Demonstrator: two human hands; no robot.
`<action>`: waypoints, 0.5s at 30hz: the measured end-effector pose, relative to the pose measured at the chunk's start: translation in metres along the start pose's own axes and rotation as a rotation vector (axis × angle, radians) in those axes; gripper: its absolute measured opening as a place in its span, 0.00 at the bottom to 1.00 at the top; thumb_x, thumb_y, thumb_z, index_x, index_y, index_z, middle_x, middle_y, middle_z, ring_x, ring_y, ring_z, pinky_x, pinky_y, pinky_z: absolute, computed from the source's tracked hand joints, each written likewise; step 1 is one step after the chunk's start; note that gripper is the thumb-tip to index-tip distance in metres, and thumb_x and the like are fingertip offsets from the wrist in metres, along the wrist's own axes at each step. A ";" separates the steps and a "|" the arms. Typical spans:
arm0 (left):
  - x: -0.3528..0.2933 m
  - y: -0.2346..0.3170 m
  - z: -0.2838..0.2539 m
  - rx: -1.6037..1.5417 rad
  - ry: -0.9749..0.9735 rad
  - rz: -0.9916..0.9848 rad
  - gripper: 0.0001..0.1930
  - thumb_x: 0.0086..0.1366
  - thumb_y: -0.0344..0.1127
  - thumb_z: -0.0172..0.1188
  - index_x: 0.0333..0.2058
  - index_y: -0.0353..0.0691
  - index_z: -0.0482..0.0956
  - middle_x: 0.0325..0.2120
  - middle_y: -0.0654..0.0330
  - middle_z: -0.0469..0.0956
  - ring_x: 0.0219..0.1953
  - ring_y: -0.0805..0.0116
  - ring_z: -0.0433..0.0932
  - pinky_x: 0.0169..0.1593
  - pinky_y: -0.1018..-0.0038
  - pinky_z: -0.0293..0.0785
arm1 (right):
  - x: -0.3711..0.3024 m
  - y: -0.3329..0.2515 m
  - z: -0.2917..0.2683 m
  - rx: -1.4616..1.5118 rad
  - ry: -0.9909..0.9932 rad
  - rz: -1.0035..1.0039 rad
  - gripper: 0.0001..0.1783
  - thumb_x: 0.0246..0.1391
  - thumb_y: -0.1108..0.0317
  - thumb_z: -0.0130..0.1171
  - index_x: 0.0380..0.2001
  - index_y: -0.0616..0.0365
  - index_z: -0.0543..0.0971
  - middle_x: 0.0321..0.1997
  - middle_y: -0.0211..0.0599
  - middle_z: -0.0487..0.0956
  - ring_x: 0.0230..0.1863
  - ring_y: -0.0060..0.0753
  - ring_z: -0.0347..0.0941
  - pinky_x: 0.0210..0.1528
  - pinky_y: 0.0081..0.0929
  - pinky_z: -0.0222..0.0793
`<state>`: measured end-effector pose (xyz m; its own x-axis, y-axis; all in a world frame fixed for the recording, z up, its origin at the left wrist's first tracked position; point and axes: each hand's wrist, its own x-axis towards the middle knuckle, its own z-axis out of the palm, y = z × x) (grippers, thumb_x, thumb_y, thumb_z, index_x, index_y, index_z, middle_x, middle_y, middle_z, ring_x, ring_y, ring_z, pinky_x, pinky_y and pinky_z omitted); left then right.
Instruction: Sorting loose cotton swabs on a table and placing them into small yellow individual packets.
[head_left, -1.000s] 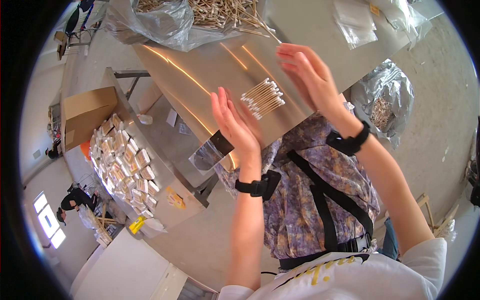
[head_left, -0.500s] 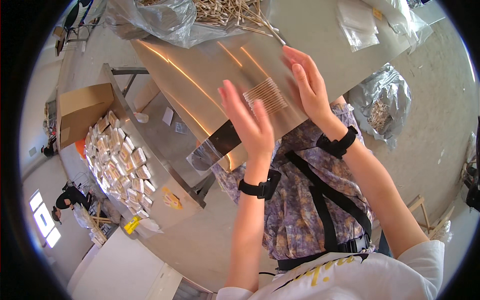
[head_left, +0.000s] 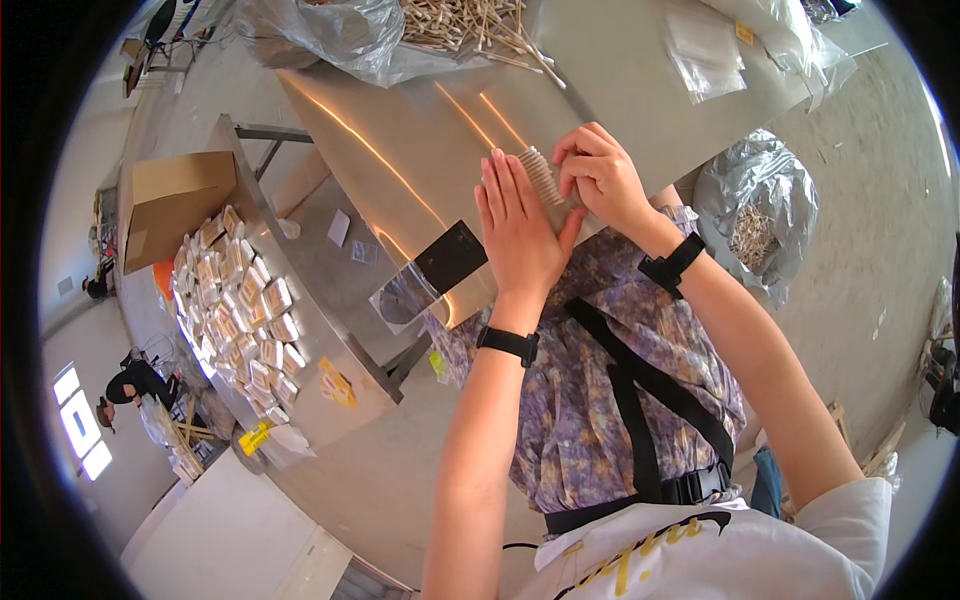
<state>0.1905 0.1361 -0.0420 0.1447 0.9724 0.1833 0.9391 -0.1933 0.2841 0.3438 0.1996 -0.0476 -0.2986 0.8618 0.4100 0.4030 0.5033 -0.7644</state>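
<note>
A neat row of cotton swabs [head_left: 540,176] lies side by side on the shiny metal tabletop [head_left: 390,140]. My left hand [head_left: 522,230] rests flat against the row's left side, fingers straight and close together, covering part of it. At the right ends of the swabs, my right hand [head_left: 608,180] has its fingers bent and drawn together; whether anything is between the fingertips is hidden. Farther off, a loose heap of cotton swabs [head_left: 460,25] spills from a clear plastic bag [head_left: 350,45] at the table's far edge.
Flat clear bags [head_left: 702,60] lie at the table's far right. A black square [head_left: 450,257] sits at its near left corner. Many packed swab packets [head_left: 235,300] and a cardboard box [head_left: 180,205] occupy the left table. A silvery bag of swabs [head_left: 790,190] stands right, on the floor.
Both hands have come down and inward from above the table to the swab row. The left now lies flat at its side; the right has bent its fingers at the other end.
</note>
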 end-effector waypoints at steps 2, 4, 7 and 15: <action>0.001 0.001 0.001 -0.005 0.005 -0.001 0.49 0.65 0.63 0.55 0.68 0.23 0.52 0.71 0.35 0.51 0.74 0.41 0.48 0.73 0.50 0.48 | 0.000 0.002 -0.002 -0.015 -0.003 -0.033 0.08 0.37 0.82 0.55 0.15 0.57 0.77 0.35 0.29 0.78 0.41 0.36 0.73 0.43 0.32 0.73; 0.000 0.001 0.001 -0.003 0.008 -0.003 0.49 0.66 0.62 0.55 0.68 0.23 0.52 0.71 0.36 0.51 0.74 0.41 0.48 0.73 0.50 0.48 | 0.001 0.001 -0.001 -0.021 -0.005 -0.066 0.09 0.38 0.85 0.55 0.15 0.58 0.77 0.34 0.30 0.77 0.40 0.35 0.73 0.40 0.31 0.73; 0.000 0.002 0.002 0.035 0.002 -0.014 0.51 0.63 0.63 0.58 0.68 0.23 0.52 0.71 0.36 0.51 0.74 0.43 0.48 0.73 0.51 0.48 | 0.000 0.001 0.001 -0.012 0.007 -0.041 0.08 0.37 0.83 0.56 0.15 0.57 0.78 0.34 0.30 0.77 0.40 0.35 0.73 0.40 0.31 0.73; 0.001 0.003 0.002 -0.003 0.017 -0.017 0.50 0.65 0.63 0.56 0.68 0.24 0.53 0.70 0.36 0.52 0.74 0.42 0.49 0.73 0.50 0.48 | 0.000 0.002 0.000 -0.025 -0.026 -0.046 0.08 0.36 0.82 0.54 0.15 0.56 0.78 0.33 0.28 0.77 0.41 0.36 0.73 0.45 0.33 0.73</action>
<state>0.1938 0.1368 -0.0430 0.1236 0.9731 0.1946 0.9403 -0.1775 0.2905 0.3450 0.2003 -0.0490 -0.3394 0.8358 0.4315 0.4095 0.5443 -0.7322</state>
